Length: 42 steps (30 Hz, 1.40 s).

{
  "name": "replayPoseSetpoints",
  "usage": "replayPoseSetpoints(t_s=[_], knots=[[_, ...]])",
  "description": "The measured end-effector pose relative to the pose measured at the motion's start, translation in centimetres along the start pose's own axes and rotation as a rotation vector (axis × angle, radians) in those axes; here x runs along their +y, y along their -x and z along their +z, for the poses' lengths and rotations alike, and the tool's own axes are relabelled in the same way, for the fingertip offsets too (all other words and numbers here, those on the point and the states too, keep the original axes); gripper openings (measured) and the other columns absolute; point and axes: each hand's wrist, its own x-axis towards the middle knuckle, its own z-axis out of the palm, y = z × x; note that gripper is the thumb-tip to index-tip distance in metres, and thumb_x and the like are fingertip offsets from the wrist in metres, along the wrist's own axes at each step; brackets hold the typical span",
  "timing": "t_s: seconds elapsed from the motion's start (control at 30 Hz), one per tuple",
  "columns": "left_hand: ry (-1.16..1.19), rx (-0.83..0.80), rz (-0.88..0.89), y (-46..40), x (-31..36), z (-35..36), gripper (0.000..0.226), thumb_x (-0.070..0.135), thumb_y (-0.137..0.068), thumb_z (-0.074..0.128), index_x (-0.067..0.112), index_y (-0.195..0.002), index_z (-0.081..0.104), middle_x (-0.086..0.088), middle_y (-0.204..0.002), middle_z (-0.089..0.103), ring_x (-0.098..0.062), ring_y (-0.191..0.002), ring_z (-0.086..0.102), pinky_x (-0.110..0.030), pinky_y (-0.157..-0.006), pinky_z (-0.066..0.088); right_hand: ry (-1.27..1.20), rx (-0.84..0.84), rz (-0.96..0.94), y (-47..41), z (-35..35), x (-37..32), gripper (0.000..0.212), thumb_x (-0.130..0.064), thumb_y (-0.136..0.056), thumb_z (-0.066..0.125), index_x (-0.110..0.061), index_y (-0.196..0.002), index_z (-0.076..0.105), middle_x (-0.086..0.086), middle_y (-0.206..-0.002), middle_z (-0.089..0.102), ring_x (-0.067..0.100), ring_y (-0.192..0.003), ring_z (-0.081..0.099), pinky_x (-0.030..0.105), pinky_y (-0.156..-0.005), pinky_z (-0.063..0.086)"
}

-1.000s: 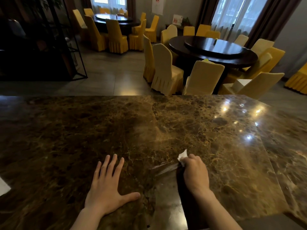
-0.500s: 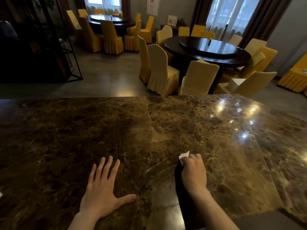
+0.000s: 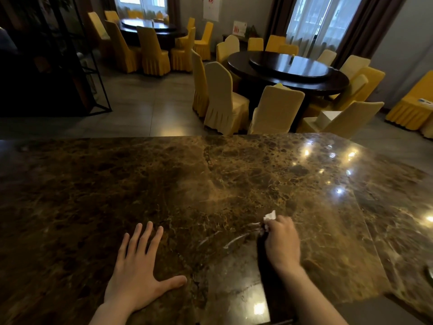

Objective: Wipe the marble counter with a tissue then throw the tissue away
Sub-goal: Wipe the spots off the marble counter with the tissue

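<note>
A brown marble counter point(image 3: 164, 184) fills the lower half of the view. My right hand point(image 3: 282, 242) presses a crumpled white tissue point(image 3: 269, 216) onto the marble near the front, right of centre; only a small corner of the tissue sticks out past the knuckles. Thin wet streaks point(image 3: 232, 238) run to the left of that hand. My left hand point(image 3: 138, 270) lies flat on the counter with its fingers spread, holding nothing.
Beyond the counter's far edge stand a dark round table point(image 3: 288, 71) ringed by yellow-covered chairs point(image 3: 222, 99), and a second such table point(image 3: 150, 29) at the back left. A dark metal shelf frame point(image 3: 89, 66) is at the left.
My right hand with the tissue has slid slightly away from me and to the right, leaving fresh streaks on the marble. My left hand has stayed flat in place.
</note>
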Motion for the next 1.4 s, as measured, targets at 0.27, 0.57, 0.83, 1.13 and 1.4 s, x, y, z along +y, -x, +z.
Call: replayPoseSetpoints(t_s=[0.27,0.57,0.83,1.13,1.4], knots=[[-0.01,-0.012,0.008,0.2,0.1,-0.3,0.141,0.117,-0.05,0.01,0.032,-0.155,-0.028,0.004,-0.167,-0.033,-0.018,-0.151,-0.038,-0.05,-0.129,-0.018,-0.063,-0.191,-0.444,4.3,2.2,-5.1,0.018,-0.022,-0.085,0.071,-0.026,-0.103,0.073,-0.009,-0.094,0.061,0.012,-0.09,0.049,0.023,-0.066,0.045],[-0.002,0.0,0.003,0.0,-0.1,0.1,0.138,0.116,-0.053,0.015,0.034,-0.156,-0.026,0.006,-0.168,-0.031,-0.016,-0.151,-0.037,-0.05,-0.129,-0.017,-0.076,-0.132,-0.294,5.0,2.2,-7.9,0.029,-0.005,-0.083,0.064,-0.014,-0.11,0.071,0.001,-0.117,0.065,0.018,-0.101,0.054,0.026,-0.079,0.051],[0.0,0.026,0.002,0.0,0.0,0.0,0.14,0.117,-0.052,0.016,0.034,-0.158,-0.022,0.005,-0.169,-0.028,-0.017,-0.152,-0.034,-0.049,-0.129,-0.017,-0.039,-0.059,-0.155,1.8,-0.1,-0.3,0.009,-0.016,-0.086,0.068,-0.017,-0.084,0.077,0.003,-0.085,0.067,0.026,-0.085,0.059,0.032,-0.065,0.041],[0.018,0.04,-0.005,0.0,0.0,0.3,0.141,0.117,-0.052,0.019,0.034,-0.158,-0.02,0.007,-0.169,-0.028,-0.017,-0.152,-0.035,-0.049,-0.128,-0.018,-0.023,0.018,-0.041,1.5,0.6,-0.3,0.018,-0.001,-0.086,0.065,-0.012,-0.097,0.074,0.004,-0.097,0.068,0.021,-0.093,0.052,0.029,-0.073,0.042],[0.011,0.041,-0.001,-0.2,-0.2,0.5,0.14,0.117,-0.052,0.019,0.034,-0.157,-0.022,0.006,-0.169,-0.027,-0.016,-0.151,-0.036,-0.046,-0.126,-0.022,0.003,-0.048,-0.14,2.5,-0.3,1.1,0.011,-0.017,-0.089,0.067,-0.02,-0.091,0.077,-0.003,-0.086,0.064,0.018,-0.087,0.053,0.025,-0.064,0.033]])
